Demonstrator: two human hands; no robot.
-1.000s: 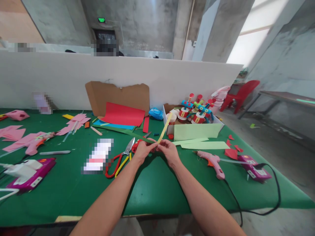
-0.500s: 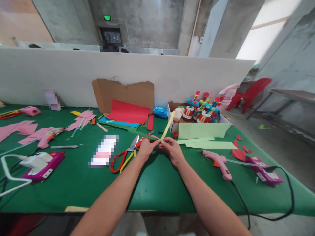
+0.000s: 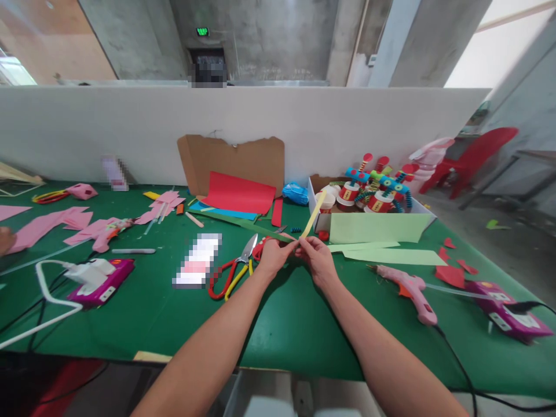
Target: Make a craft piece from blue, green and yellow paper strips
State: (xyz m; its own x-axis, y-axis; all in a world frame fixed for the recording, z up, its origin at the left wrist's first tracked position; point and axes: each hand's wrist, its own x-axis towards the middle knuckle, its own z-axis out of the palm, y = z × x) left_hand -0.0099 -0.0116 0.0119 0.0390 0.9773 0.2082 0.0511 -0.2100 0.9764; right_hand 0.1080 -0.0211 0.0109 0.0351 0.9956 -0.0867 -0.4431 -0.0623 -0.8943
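Observation:
My left hand [image 3: 277, 256] is closed in a pinch on the end of a long dark green paper strip [image 3: 243, 221], which stretches away to the left. Beside it, fingertips nearly touching, my right hand [image 3: 319, 260] pinches the lower end of a narrow yellow paper strip [image 3: 315, 213] that rises up and to the right. The two strips meet at my fingertips; how they overlap is hidden by the fingers. Just left of my left hand lie scissors with red and yellow handles [image 3: 230, 275], their blades spread. Another red-handled tool [image 3: 259, 248] is partly covered by that hand.
A pink glue gun [image 3: 410, 286] and a purple power strip [image 3: 510, 313] lie right. Behind is a box [image 3: 428, 223] of paper-cup figures, near pale green paper [image 3: 373, 227]. Red sheet [image 3: 238, 196] leans on cardboard [image 3: 191, 162]. Another person's hand [image 3: 5, 238] shows at the left edge.
The camera view has turned left, so the table things appear shifted right. My hands keep the same pinch on the strips. Another person's hand has come into view at the left edge.

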